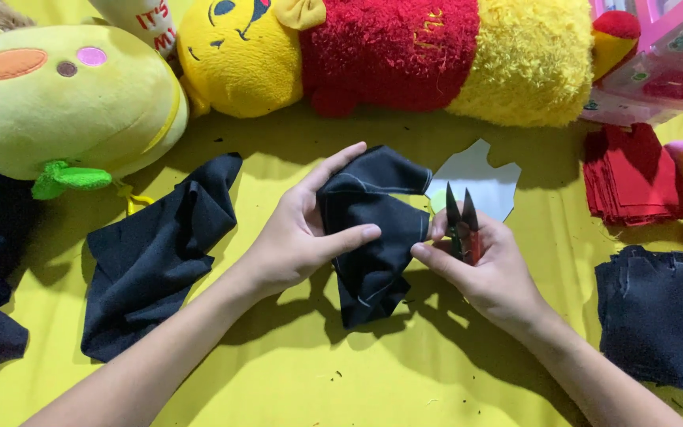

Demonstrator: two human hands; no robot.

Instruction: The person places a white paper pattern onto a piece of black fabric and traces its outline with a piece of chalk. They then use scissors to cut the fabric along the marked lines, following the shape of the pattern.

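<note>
- At the centre of the frame the left hand (298,237) has a closed grip on a small piece of dark fabric (373,237), thumb across its front and fingers curled behind its upper edge.
- The right hand (488,269) is just right of centre; its forefinger and thumb pinch the right edge of the same piece, and its remaining fingers are closed around a pair of thread snips (462,225), whose black blades point up.
- The piece is held just above the yellow cloth surface (294,372), its lower end hanging between the two wrists.
- A pale paper pattern (484,182) lies just behind the snips.
- Left of centre lies a larger heap of dark fabric (152,253); at lower right, a stack of dark cut pieces (658,316); above that, a stack of red cut pieces (634,174).
- Along the top edge lie a yellow-and-red plush bear (405,55) and, at upper left, a pale green plush toy (65,95).
</note>
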